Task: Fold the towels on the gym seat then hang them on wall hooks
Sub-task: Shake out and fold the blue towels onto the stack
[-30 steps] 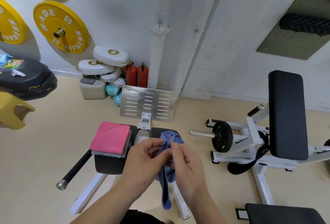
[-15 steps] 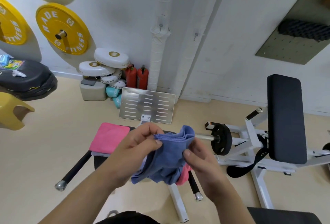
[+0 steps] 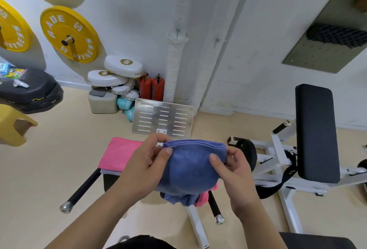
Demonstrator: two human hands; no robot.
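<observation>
Held towel (image 3: 188, 167) is pinched at its top edge: left hand (image 3: 143, 169) on its left side, right hand (image 3: 236, 171) on its right. Folded towel (image 3: 119, 154) is laid on the seat (image 3: 110, 181), left of and behind the left hand. Another towel (image 3: 204, 197) is partly hidden under the held one. Footplate (image 3: 162, 118) is stood behind the seat, near the wall. Wall hooks (image 3: 178, 30) are fixed above the footplate. Extinguishers (image 3: 152, 88) are placed just left of the footplate. Bench pad (image 3: 315, 129) is located well to the right.
</observation>
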